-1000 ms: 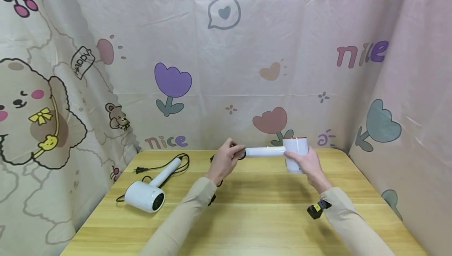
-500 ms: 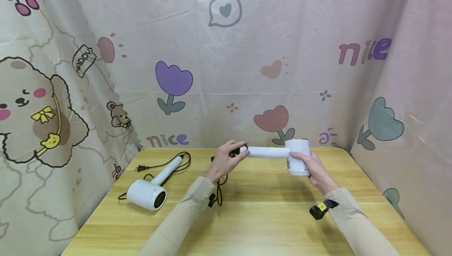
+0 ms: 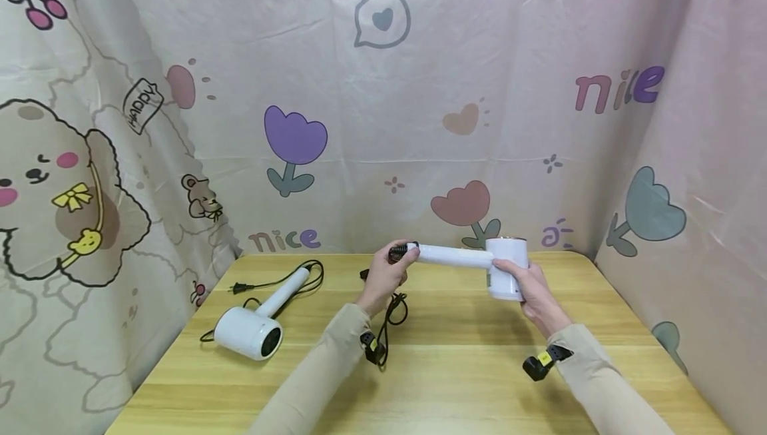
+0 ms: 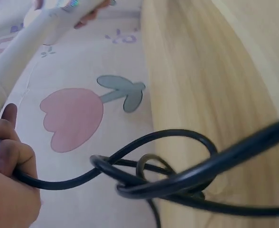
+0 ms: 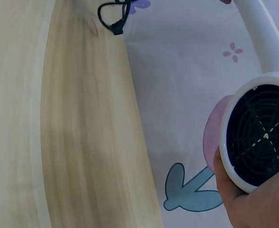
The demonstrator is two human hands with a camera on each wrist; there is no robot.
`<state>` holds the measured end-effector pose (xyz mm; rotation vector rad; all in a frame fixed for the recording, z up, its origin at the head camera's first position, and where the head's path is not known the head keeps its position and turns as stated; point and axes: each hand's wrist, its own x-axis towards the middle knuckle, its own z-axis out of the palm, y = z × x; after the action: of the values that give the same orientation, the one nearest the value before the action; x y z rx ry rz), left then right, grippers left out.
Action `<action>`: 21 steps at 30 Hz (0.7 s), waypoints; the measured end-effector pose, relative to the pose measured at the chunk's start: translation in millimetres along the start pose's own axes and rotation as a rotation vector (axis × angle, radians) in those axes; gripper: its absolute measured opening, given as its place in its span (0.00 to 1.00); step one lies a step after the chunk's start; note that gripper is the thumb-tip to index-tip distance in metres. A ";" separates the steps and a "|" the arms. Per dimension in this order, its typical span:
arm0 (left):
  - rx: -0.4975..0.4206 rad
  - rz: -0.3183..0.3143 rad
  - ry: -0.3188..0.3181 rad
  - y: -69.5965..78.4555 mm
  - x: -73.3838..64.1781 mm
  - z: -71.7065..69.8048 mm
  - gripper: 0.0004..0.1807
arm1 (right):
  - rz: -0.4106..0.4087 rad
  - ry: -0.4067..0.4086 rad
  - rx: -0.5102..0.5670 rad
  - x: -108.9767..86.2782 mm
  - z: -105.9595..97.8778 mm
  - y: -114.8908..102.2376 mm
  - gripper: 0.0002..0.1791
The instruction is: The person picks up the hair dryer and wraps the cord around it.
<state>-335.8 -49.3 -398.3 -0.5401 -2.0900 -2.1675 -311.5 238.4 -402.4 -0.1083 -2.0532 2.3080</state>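
A white hair dryer (image 3: 455,256) is held up above the table, its handle lying nearly level and its barrel to the right. My right hand (image 3: 536,292) grips the barrel; in the right wrist view the dark round grille (image 5: 260,135) faces the camera. My left hand (image 3: 385,276) pinches the handle's end, where the black ribbed cord sleeve (image 3: 398,252) shows. From that hand the black power cord (image 4: 177,183) hangs in tangled loops, close to the left wrist camera.
On the table's left lies a second white hair dryer (image 3: 248,333) with its cord looped round the handle and its plug (image 3: 240,288) behind. The wooden table (image 3: 455,382) ends at a printed curtain (image 3: 383,122) at the back and sides.
The held hair dryer has shifted slightly right, and its handle end has risen a little. My left fingers have moved round the handle's end. More of the hanging cord now shows below that hand.
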 end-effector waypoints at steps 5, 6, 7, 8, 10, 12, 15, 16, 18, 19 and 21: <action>-0.161 -0.138 0.011 -2.1 -1.5 4.4 0.22 | -0.002 0.056 -0.029 -0.2 6.0 0.5 0.38; -0.185 -0.167 0.009 -2.7 -1.8 4.7 0.23 | -0.007 0.070 -0.047 -0.3 7.3 0.3 0.39; -0.204 -0.194 0.009 -3.3 -2.3 4.7 0.25 | -0.020 0.088 -0.074 -0.5 8.4 -0.2 0.40; -0.215 -0.218 0.007 -4.3 -2.6 4.6 0.26 | -0.031 0.110 -0.102 -0.9 9.7 -0.9 0.41; -0.222 -0.251 0.008 -5.8 -3.3 4.1 0.28 | -0.066 0.156 -0.159 -1.4 11.9 -2.7 0.43; -0.184 -0.258 0.018 -7.0 -4.1 3.9 0.27 | -0.107 0.193 -0.200 -1.7 13.1 -4.7 0.44; -0.046 -0.228 0.051 -7.1 -5.9 5.4 0.30 | -0.153 0.225 -0.231 -1.8 13.9 -7.7 0.43; 0.020 -0.203 0.064 -6.8 -6.5 6.3 0.30 | -0.164 0.233 -0.242 -1.7 13.9 -8.8 0.43; 0.159 -0.148 0.088 -4.9 -7.6 8.4 0.29 | -0.182 0.249 -0.266 -0.5 13.4 -10.8 0.44; 0.230 -0.118 0.099 -3.3 -8.0 9.3 0.28 | -0.188 0.255 -0.281 0.6 12.8 -11.9 0.44; 0.347 -0.048 0.108 -0.1 -8.1 10.1 0.22 | -0.195 0.264 -0.318 2.4 10.8 -14.6 0.46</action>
<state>-326.3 -40.9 -400.8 -0.3322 -2.3636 -1.7504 -314.9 229.6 -386.7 -0.2021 -2.1625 1.7404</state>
